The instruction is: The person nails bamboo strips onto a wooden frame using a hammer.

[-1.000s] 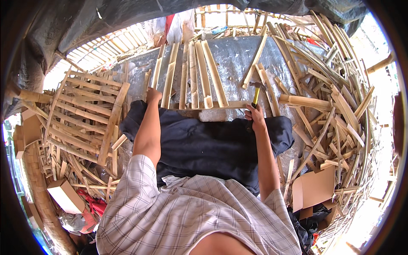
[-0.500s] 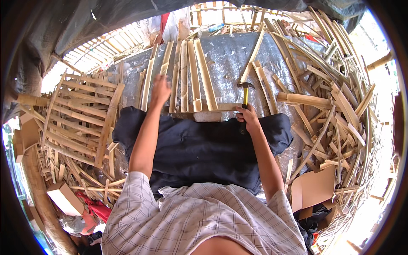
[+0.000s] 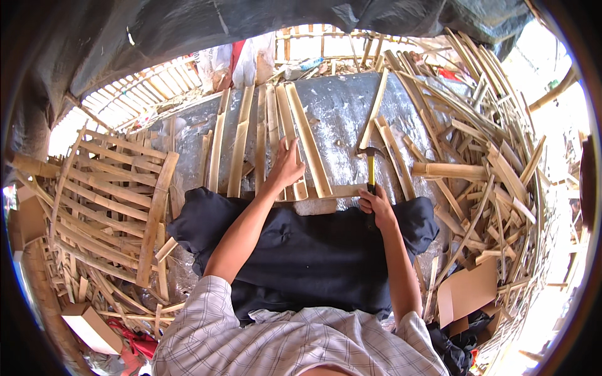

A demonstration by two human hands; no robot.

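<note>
My right hand [image 3: 375, 205] grips a hammer [image 3: 370, 164] by its yellow handle, head up, over the right end of a bamboo cross piece [image 3: 338, 190]. My left hand [image 3: 286, 166] lies with spread fingers on the middle of several split bamboo slats [image 3: 240, 147] that run side by side away from me across a grey sheet [image 3: 342, 113]. The slats' near ends rest on the cross piece. A dark cloth cushion [image 3: 301, 250] lies between me and the slats.
A finished bamboo slat panel [image 3: 110, 200] lies at the left. Heaps of loose bamboo strips [image 3: 489, 163] fill the right side. A cardboard piece [image 3: 467, 291] lies at the lower right, a small box [image 3: 91, 326] at the lower left. A dark tarp hangs overhead.
My left hand has moved right, from the left slats to the middle ones. The hammer has risen and stands upright over the cross piece.
</note>
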